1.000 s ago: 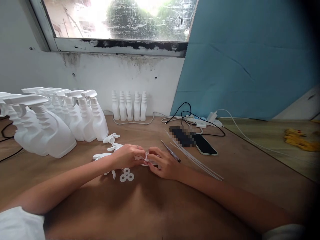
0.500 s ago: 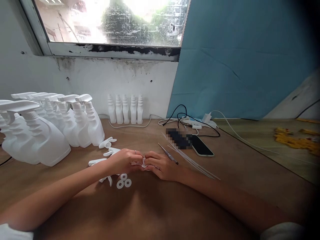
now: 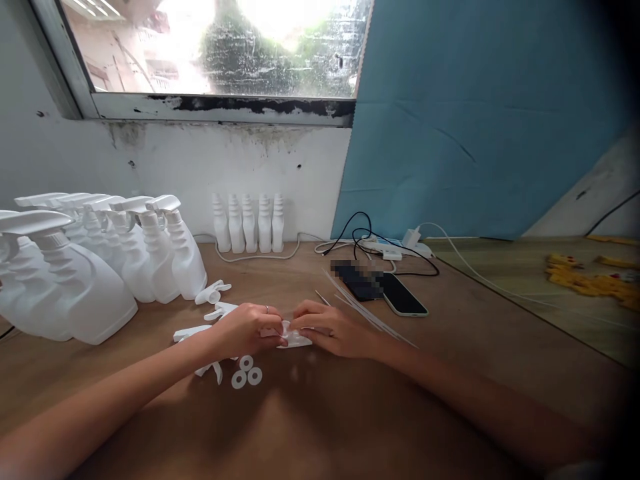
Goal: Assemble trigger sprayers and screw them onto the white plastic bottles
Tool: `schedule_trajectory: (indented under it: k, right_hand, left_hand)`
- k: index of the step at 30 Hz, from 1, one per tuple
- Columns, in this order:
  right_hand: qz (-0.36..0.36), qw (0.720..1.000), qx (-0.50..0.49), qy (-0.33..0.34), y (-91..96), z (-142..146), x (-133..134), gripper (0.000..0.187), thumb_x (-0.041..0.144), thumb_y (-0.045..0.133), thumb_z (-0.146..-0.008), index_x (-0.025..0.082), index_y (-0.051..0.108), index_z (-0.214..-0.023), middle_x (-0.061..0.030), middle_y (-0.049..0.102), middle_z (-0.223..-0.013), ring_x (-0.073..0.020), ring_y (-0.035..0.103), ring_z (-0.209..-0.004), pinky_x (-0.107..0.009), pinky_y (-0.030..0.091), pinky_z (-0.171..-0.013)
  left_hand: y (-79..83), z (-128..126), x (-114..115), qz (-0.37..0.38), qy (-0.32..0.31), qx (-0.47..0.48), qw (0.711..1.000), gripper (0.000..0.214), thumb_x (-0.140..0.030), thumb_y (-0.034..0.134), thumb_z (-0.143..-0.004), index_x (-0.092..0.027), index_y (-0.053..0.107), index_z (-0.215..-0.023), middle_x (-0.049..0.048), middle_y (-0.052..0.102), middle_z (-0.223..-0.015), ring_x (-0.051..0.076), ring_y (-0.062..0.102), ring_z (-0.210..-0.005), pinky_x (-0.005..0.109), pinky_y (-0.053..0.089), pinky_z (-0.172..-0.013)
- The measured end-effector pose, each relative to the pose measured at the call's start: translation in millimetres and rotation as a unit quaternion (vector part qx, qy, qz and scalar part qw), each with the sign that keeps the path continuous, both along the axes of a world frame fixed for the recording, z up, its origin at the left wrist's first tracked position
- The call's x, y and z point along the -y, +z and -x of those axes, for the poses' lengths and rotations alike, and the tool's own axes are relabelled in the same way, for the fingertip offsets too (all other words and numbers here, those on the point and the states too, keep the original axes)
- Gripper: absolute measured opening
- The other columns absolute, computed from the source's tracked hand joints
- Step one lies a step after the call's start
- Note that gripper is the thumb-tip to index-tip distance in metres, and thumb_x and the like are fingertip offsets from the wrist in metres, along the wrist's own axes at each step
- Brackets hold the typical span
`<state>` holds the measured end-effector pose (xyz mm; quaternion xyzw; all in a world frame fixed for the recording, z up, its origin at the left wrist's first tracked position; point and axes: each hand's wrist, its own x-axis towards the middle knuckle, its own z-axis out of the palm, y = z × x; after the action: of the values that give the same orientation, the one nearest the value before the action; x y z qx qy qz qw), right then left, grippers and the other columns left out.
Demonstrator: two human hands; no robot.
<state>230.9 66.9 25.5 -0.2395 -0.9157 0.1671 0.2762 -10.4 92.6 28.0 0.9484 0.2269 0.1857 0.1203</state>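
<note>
Between my two hands, just above the table, is a white plastic spray trigger head (image 3: 297,341), partly covered by fingers. My left hand (image 3: 250,328) pinches its left side, a ring on one finger. The fingers of my right hand (image 3: 336,331) are closed on its other side. Several loose white trigger heads (image 3: 214,292) lie left of and partly behind my left hand. Three white ring washers (image 3: 239,379) rest on the table in front of my left forearm. The thin metal tip of a slim tool (image 3: 322,298) shows beyond my right hand, which hides the rest.
Large white spray bottles (image 3: 103,293) crowd the left side. Several small white bottles (image 3: 249,227) stand along the wall. Thin white tubes (image 3: 367,313), two phones (image 3: 405,295) and cables (image 3: 425,269) with a power strip (image 3: 419,249) occupy the right rear.
My fingers have shifted on the trigger head, so more of it shows beneath them. My right hand now covers most of the slim tool. The view has tilted slightly.
</note>
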Motion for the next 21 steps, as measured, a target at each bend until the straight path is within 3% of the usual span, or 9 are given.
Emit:
schedule_trajectory:
  k: [3,6,10,13,15,17,19,21]
  right_hand:
    - [0.059,0.987,0.087,-0.123,23.4,-16.8,-8.6,0.027,0.025,0.042,-0.096,0.016,0.064,-0.107,-0.0076,0.063,-0.103,-0.0126,0.059,-0.091,-0.023,0.044,-0.082]
    - [0.136,0.908,0.282,-0.280,43.7,-40.5,-22.7,0.024,0.031,0.048,-0.092,0.016,0.067,-0.094,-0.0071,0.066,-0.093,-0.0158,0.061,-0.083,-0.024,0.043,-0.073]
    - [0.230,0.829,0.385,-0.335,51.9,-65.8,-36.6,0.017,0.025,0.065,-0.075,0.010,0.063,-0.068,-0.0081,0.062,-0.063,-0.0184,0.060,-0.060,-0.025,0.039,-0.057]
    - [0.319,0.778,0.422,-0.338,48.0,-70.4,-37.8,0.021,0.019,0.065,-0.073,0.010,0.057,-0.057,-0.0047,0.057,-0.049,-0.0152,0.056,-0.045,-0.023,0.039,-0.050]
    - [0.348,0.770,0.415,-0.337,45.8,-68.9,-36.0,0.020,0.014,0.061,-0.074,0.010,0.054,-0.055,-0.0036,0.056,-0.048,-0.0129,0.055,-0.041,-0.022,0.038,-0.047]
    - [0.344,0.783,0.392,-0.341,47.4,-66.3,-34.2,0.019,0.012,0.058,-0.074,0.011,0.052,-0.056,-0.0036,0.056,-0.048,-0.0118,0.054,-0.040,-0.020,0.036,-0.045]
    - [0.322,0.804,0.359,-0.348,54.7,-62.6,-32.4,0.016,0.013,0.053,-0.077,0.012,0.051,-0.062,-0.0048,0.059,-0.053,-0.0113,0.056,-0.043,-0.018,0.035,-0.043]
    - [0.300,0.848,0.281,-0.334,67.2,-55.9,-29.3,0.012,0.019,0.046,-0.085,0.014,0.047,-0.073,-0.0057,0.065,-0.066,-0.0109,0.061,-0.049,-0.017,0.039,-0.044]
  left_hand:
    - [0.4,0.3,-0.4,0.005,0.010,0.001,1.000,0.019,-0.035,0.063,-0.085,-0.018,0.066,-0.079,0.0041,0.070,-0.090,0.012,0.062,-0.068,0.020,0.041,-0.064]
    - [0.5,-0.4,-0.3,0.018,0.019,-0.008,1.000,0.017,-0.035,0.063,-0.085,-0.018,0.064,-0.081,0.0036,0.069,-0.090,0.011,0.060,-0.065,0.020,0.041,-0.062]
    - [1.1,-2.4,1.0,0.061,0.053,-0.009,0.997,0.022,-0.034,0.067,-0.081,-0.019,0.057,-0.092,0.0010,0.067,-0.085,0.012,0.059,-0.068,0.022,0.042,-0.064]
    - [1.6,-3.8,1.5,0.121,0.071,0.015,0.990,0.038,-0.034,0.073,-0.075,-0.020,0.053,-0.104,-0.0007,0.064,-0.084,0.013,0.058,-0.071,0.022,0.044,-0.065]
    - [1.8,-4.7,1.3,0.149,0.066,0.026,0.986,0.044,-0.034,0.074,-0.074,-0.020,0.054,-0.110,-0.0003,0.063,-0.086,0.012,0.056,-0.071,0.022,0.044,-0.066]
    - [2.4,-5.5,1.1,0.159,0.045,0.030,0.986,0.041,-0.035,0.074,-0.074,-0.020,0.060,-0.109,0.0009,0.062,-0.088,0.011,0.053,-0.069,0.022,0.044,-0.066]
    - [3.6,-6.3,1.7,0.161,0.019,0.032,0.986,0.035,-0.036,0.074,-0.074,-0.019,0.065,-0.103,0.0023,0.062,-0.090,0.010,0.051,-0.067,0.021,0.043,-0.064]
    - [5.2,-6.8,3.2,0.171,0.008,0.035,0.985,0.033,-0.037,0.073,-0.075,-0.017,0.067,-0.101,0.0036,0.062,-0.092,0.009,0.050,-0.065,0.020,0.042,-0.062]
